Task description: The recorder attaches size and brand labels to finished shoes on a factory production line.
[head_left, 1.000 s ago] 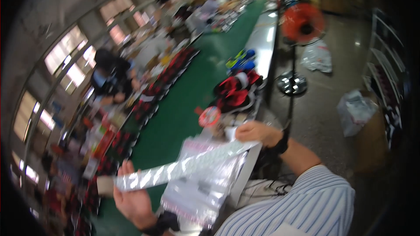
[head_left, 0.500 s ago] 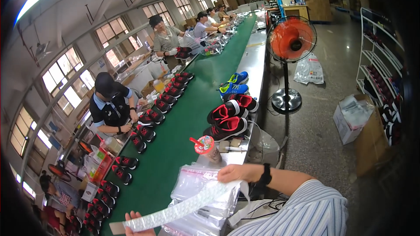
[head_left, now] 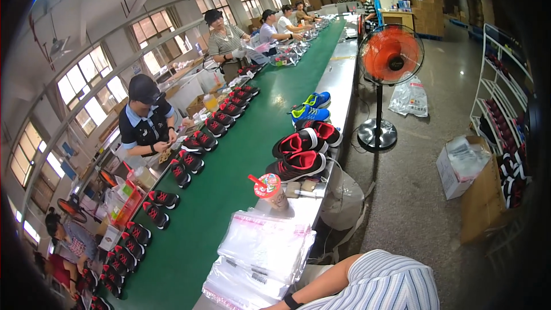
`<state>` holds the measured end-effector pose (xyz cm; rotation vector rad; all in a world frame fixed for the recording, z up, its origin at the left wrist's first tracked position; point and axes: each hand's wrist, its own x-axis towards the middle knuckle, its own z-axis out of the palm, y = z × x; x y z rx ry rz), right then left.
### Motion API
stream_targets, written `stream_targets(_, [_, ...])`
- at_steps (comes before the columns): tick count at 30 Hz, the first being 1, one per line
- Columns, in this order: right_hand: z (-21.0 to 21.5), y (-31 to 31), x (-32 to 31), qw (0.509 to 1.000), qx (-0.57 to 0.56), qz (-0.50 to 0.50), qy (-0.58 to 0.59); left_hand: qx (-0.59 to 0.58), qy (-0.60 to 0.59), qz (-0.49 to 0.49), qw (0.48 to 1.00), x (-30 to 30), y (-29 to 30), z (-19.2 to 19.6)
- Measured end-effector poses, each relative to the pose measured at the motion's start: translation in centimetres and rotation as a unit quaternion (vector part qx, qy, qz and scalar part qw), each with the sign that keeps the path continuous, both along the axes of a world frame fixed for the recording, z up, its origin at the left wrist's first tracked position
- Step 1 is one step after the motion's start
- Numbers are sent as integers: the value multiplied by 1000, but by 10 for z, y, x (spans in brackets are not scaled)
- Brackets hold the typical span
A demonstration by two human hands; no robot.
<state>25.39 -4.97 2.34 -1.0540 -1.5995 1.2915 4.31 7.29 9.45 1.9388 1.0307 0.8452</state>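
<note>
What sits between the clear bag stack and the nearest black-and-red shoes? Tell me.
A red-lidded drink cup with straw, just beyond the clear bag stack, short of the shoes; head view.

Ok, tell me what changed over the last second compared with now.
The view lifted. The clear plastic bag that both hands held stretched out has dropped out of sight, and so have the hands: only the right forearm in its striped sleeve shows at the lower edge. The stack of clear bags, the lidded drink cup, the shoes on the green belt and the orange fan stayed put.
</note>
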Motion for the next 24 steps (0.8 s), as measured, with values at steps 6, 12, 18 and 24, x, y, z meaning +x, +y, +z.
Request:
stream_targets(6, [-10, 6, -20, 999, 22, -35, 14, 143, 235, -17, 961, 8, -96, -17])
stream_targets(12, [-15, 16, -23, 999, 6, -39, 3, -163, 151, 0, 975, 12, -92, -44])
stream_targets(18, [3, 7, -16, 999, -22, -48, 6, -266, 133, -25, 954, 12, -90, -59])
stream_targets(24, [-14, 12, -12, 1000, -13, -19, -7, -257, 128, 1, 958, 5, -68, -78])
